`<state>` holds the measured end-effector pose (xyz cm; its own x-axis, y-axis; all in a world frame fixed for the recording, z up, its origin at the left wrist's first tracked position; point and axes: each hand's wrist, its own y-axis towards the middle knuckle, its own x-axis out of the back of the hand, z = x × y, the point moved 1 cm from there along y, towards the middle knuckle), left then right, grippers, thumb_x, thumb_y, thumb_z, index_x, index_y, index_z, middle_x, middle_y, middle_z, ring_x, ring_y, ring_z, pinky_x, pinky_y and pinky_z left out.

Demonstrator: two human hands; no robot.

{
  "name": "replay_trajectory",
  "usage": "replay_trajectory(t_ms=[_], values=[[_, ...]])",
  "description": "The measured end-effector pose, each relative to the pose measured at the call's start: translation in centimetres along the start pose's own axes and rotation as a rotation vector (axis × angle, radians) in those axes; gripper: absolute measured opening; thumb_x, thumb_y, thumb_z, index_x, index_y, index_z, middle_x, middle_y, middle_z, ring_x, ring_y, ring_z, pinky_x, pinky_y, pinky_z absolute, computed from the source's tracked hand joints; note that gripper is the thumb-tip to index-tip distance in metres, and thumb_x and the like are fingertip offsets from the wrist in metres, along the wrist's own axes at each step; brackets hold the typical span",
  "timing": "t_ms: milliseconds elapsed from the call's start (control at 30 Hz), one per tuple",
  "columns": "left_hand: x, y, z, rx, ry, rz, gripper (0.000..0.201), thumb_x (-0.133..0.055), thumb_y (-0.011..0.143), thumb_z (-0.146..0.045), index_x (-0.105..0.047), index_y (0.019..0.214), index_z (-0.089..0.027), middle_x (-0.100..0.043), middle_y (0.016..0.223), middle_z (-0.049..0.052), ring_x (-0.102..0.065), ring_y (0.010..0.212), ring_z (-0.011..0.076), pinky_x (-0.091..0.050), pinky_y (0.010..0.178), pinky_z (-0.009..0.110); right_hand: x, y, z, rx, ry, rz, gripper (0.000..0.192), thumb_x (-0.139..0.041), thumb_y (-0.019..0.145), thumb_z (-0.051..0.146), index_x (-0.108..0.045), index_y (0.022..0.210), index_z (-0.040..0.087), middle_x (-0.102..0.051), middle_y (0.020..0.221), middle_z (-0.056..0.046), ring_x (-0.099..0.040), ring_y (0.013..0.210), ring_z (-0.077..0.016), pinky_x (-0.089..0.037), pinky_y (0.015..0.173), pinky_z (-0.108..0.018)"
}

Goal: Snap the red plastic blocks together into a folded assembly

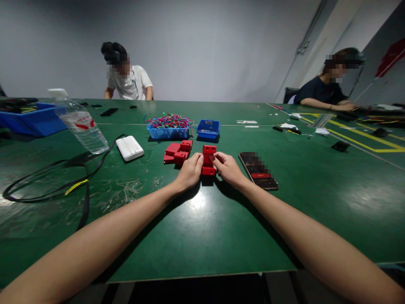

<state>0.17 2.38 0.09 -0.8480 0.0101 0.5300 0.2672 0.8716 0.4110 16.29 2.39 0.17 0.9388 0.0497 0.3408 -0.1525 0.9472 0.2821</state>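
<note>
A red plastic block part point(209, 157) stands on the green table point(202, 236) between my two hands. My left hand point(189, 172) grips its left side with thumb and fingers. My right hand point(227, 168) grips its right side the same way. Just to the left lies a small pile of similar red parts point(177, 153), apart from my hands. Behind them stand a blue tray full of coloured wires point(169, 127) and a smaller blue tray point(208, 128).
A phone point(257, 170) lies right of my right hand. A white box point(129, 147), a tilted water bottle point(80, 122) and black cables point(47, 181) are on the left. A blue bin point(30, 120) sits far left. Two other people sit at the far side.
</note>
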Motion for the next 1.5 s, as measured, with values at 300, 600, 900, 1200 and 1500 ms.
replay_trajectory(t_ms=[300,600,900,1200,1500], values=[[-0.02,-0.02,-0.10,0.007,0.016,0.002,0.032,-0.034,0.098,-0.036,-0.059,0.092,-0.016,-0.069,0.088,0.006,-0.063,0.078,0.0182,-0.046,0.074,0.029,-0.05,0.24,-0.85,0.071,-0.035,-0.010,0.039,-0.052,0.087,0.051,-0.068,0.088,0.016,-0.071,0.084,-0.007,-0.061,0.077,-0.0187,-0.046,0.069,-0.028],[0.01,0.00,-0.01,0.007,0.041,-0.005,0.030,-0.035,0.098,-0.034,-0.058,0.091,-0.017,-0.068,0.086,0.005,-0.063,0.077,0.0174,-0.045,0.072,0.027,-0.11,0.17,-0.80,0.090,-0.060,-0.019,0.038,-0.051,0.088,0.050,-0.068,0.088,0.016,-0.071,0.084,-0.008,-0.062,0.076,-0.0201,-0.045,0.068,-0.029],[0.15,0.03,-0.04,0.031,0.026,0.005,0.031,-0.035,0.098,-0.034,-0.058,0.088,-0.016,-0.066,0.083,0.005,-0.061,0.076,0.0173,-0.043,0.072,0.027,-0.28,0.13,-0.62,0.100,-0.077,-0.032,0.042,-0.052,0.087,0.054,-0.068,0.087,0.016,-0.071,0.081,-0.008,-0.063,0.074,-0.0203,-0.046,0.069,-0.030],[0.24,0.04,0.09,0.019,-0.006,0.015,0.031,-0.035,0.097,-0.035,-0.059,0.092,-0.016,-0.067,0.085,0.005,-0.061,0.076,0.0174,-0.045,0.073,0.027,-0.32,0.08,-0.46,0.099,-0.082,-0.048,0.041,-0.053,0.086,0.054,-0.069,0.086,0.016,-0.072,0.080,-0.007,-0.063,0.072,-0.0193,-0.045,0.067,-0.029],[0.12,0.05,0.16,0.009,0.009,0.016,0.032,-0.034,0.098,-0.035,-0.057,0.087,-0.017,-0.066,0.083,0.005,-0.061,0.075,0.0171,-0.045,0.072,0.027,-0.24,0.01,-0.27,0.102,-0.126,-0.051,0.043,-0.049,0.088,0.053,-0.069,0.086,0.016,-0.071,0.081,-0.007,-0.063,0.072,-0.0189,-0.043,0.067,-0.029]])
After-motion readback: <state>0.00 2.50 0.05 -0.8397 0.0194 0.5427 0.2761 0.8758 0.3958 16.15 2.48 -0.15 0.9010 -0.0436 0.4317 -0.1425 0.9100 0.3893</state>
